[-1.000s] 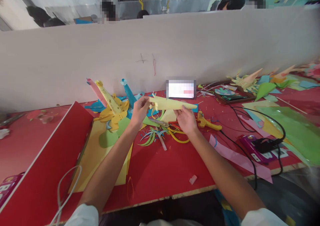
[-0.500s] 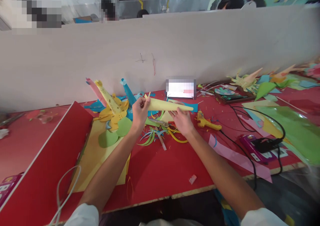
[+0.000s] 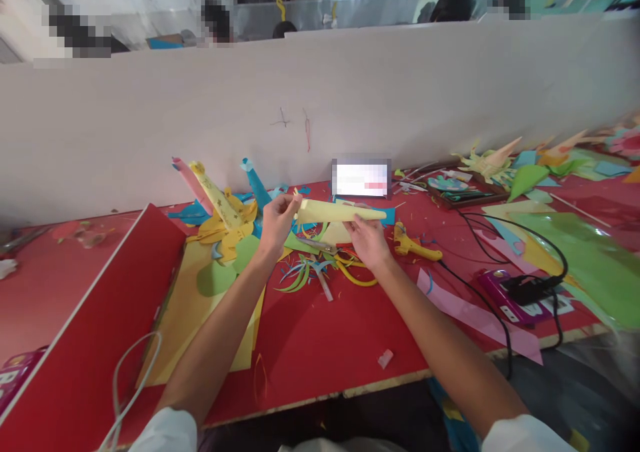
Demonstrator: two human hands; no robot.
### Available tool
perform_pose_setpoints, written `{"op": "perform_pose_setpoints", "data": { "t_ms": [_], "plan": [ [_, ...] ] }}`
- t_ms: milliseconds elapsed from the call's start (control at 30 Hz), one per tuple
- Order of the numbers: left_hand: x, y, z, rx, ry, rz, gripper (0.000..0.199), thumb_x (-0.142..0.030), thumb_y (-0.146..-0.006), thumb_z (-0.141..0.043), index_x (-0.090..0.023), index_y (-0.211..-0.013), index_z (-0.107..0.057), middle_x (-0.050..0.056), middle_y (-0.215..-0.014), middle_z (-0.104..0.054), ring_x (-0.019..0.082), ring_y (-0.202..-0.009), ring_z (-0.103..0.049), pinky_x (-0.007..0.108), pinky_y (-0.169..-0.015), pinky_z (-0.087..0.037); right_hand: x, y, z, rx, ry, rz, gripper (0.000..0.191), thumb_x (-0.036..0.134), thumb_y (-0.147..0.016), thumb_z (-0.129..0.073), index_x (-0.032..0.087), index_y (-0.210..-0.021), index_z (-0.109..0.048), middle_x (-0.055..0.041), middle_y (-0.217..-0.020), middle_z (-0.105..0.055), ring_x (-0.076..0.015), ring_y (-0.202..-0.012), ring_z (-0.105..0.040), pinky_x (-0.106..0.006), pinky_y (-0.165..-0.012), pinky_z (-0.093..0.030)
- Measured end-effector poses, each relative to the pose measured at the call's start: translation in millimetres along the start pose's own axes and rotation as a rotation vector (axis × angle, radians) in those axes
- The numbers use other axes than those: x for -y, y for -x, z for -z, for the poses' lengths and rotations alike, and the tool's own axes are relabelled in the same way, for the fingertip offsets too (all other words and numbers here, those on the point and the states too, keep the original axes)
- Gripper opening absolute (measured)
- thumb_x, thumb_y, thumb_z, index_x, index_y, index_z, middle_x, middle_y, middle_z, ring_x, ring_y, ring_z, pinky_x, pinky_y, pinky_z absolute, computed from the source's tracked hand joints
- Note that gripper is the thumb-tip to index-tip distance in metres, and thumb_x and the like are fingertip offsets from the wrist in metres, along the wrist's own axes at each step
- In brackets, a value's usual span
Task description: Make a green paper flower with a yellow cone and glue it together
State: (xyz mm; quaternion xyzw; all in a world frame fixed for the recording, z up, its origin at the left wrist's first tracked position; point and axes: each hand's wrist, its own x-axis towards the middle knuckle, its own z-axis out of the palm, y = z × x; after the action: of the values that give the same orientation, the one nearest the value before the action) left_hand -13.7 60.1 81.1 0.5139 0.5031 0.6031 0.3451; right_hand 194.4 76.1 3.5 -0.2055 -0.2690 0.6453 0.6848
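Note:
A pale yellow paper cone [image 3: 340, 211] lies nearly level in the air above the table, its narrow tip toward the right. My left hand [image 3: 280, 220] pinches the wide end, where a small flap of paper sticks up. Under the narrower half, my right hand [image 3: 369, 239] holds the cone between thumb and fingers; some of those fingers are hidden behind it. Below the cone lie scissors [image 3: 320, 245] with yellow handles, among green, blue and orange paper strips [image 3: 299, 277]. To the right of my right hand rests a yellow hot glue gun [image 3: 416, 245].
Pink, yellow and blue paper cones [image 3: 257, 185] stand at the back left beside green paper circles [image 3: 216, 279] and yellow sheets [image 3: 200, 332]. A lit phone screen [image 3: 361, 177] leans on the white partition [image 3: 425, 92]. A purple power strip [image 3: 515, 299] with black cables sits right.
My left hand has shifted slightly left and its fingers have moved at the cone's wide end, where the raised flap now looks smaller. My right hand stays nearly in place.

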Motion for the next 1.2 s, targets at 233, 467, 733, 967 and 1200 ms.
{"op": "perform_pose_setpoints", "data": {
  "t_ms": [233, 467, 733, 967, 1200],
  "plan": [
    [6.1, 4.5, 3.6, -0.065, 0.028, -0.096, 0.059, -0.076, -0.099, -0.054, -0.02, -0.082, -0.066, 0.002, -0.076, -0.06, 0.011, -0.057, -0.038, 0.027, -0.051, -0.029, 6.2, 0.9, -2.5, -0.056, 0.023, 0.005, 0.032, 0.029, -0.074, -0.096, 0.028, -0.085, -0.066, 0.0034, -0.094, -0.081, -0.0176, -0.097, -0.077, -0.041, -0.105, -0.062],
    [37.6, 43.5, 10.7, 0.055, -0.214, -0.215, 0.068, -0.074, -0.106, -0.038, -0.02, -0.129, -0.072, 0.015, -0.142, -0.069, 0.026, -0.134, -0.062, 0.041, -0.118, -0.046, 3.5, 11.9, -11.0, 0.071, 0.084, -0.043, 0.041, 0.036, -0.072, -0.098, 0.03, -0.1, -0.07, 0.0, -0.105, -0.083, -0.0231, -0.109, -0.077, -0.042, -0.097, -0.064],
    [43.6, 52.5, 76.1, -0.031, -0.894, -0.176, 0.054, -0.054, -0.105, -0.052, -0.017, -0.14, -0.068, 0.02, -0.147, -0.065, 0.034, -0.142, -0.058, 0.047, -0.122, -0.043, 15.8, 14.0, -9.8, -0.007, 0.089, -0.047, 0.026, 0.044, -0.087, -0.087, 0.031, -0.106, -0.074, 0.0006, -0.108, -0.083, -0.0197, -0.11, -0.075, -0.035, -0.095, -0.06],
    [30.1, 65.2, 124.3, 0.001, -1.443, 0.16, 0.069, -0.063, -0.102, -0.049, -0.016, -0.152, -0.053, 0.025, -0.138, -0.067, 0.044, -0.132, -0.06, 0.055, -0.105, -0.049, 22.0, 9.9, 8.3, -0.031, 0.082, -0.085, 0.027, 0.049, -0.087, -0.084, 0.029, -0.104, -0.077, 0.0016, -0.094, -0.082, -0.0209, -0.097, -0.077, -0.035, -0.09, -0.061],
    [29.5, 69.1, 121.3, 0.21, -1.4, 0.181, 0.079, -0.045, -0.093, -0.065, -0.017, -0.163, -0.04, 0.023, -0.133, -0.064, 0.041, -0.124, -0.064, 0.05, -0.1, -0.053, 26.1, 19.1, 8.5, -0.068, 0.161, -0.187, 0.041, 0.065, -0.087, -0.08, 0.027, -0.1, -0.071, 0.0026, -0.08, -0.078, -0.0173, -0.062, -0.069, -0.031, -0.062, -0.059]
  ]
}}
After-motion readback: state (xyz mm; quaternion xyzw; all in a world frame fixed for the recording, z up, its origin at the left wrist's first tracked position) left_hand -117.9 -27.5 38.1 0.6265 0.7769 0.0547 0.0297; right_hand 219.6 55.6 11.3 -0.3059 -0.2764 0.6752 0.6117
